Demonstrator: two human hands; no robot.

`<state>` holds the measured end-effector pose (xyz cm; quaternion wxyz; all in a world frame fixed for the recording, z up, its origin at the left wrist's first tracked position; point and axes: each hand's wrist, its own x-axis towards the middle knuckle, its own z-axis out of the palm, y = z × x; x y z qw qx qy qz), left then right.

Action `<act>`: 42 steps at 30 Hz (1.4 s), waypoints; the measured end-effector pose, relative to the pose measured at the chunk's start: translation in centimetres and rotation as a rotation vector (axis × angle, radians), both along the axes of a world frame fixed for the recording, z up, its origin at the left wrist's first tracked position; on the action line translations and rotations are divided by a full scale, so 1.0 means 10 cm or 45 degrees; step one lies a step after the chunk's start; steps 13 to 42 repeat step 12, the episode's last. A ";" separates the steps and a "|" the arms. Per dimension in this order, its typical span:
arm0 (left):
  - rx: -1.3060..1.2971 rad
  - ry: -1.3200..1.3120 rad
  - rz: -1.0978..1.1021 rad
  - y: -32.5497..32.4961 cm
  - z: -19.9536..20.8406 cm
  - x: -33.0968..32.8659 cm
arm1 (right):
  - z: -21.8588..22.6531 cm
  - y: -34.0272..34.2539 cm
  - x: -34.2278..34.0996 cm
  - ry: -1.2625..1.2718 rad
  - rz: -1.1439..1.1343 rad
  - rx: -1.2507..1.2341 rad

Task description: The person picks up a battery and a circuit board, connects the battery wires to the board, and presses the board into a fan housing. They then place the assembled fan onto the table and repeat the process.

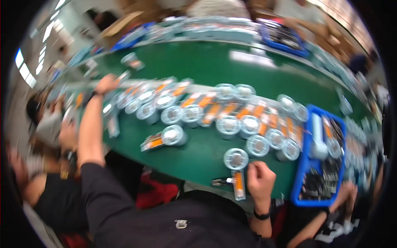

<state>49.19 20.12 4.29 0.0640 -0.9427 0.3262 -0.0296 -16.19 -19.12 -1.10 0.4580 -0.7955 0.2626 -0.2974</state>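
Observation:
My left hand [106, 84] stretches to the far left over the green table, blurred, its fingers closed; a pale piece [123, 77] shows at their tips, but I cannot make out its kind. Near the front edge, my right hand [261, 177] is curled closed, and what its fingers hold, if anything, is hidden. Just left of it lies a light-blue plastic housing [236, 158] with a round head and an open handle, an orange part [239, 185] inside. A small black-and-silver piece [222, 181] sits against that handle. Another such housing [173, 135] lies apart, farther left.
Many similar housings [228, 125] form a crowded band across the table [190, 155]. A blue tray [296, 182] on the right holds black packets and more housings. Co-workers sit on both sides; one's hands [346, 196] are beside the tray. Another blue tray [304, 53] stands at the back.

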 end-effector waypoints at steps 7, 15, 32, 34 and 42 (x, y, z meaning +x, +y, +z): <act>-0.368 0.322 0.173 0.92 -0.61 0.55 | -0.13 -0.06 0.08 -0.119 0.037 -0.023; -0.420 0.306 0.202 0.94 -0.63 0.75 | -0.04 0.01 0.05 -0.055 0.057 0.077; -0.420 0.306 0.202 0.94 -0.63 0.75 | -0.04 0.01 0.05 -0.055 0.057 0.077; -0.420 0.306 0.202 0.94 -0.63 0.75 | -0.04 0.01 0.05 -0.055 0.057 0.077; -0.420 0.306 0.202 0.94 -0.63 0.75 | -0.04 0.01 0.05 -0.055 0.057 0.077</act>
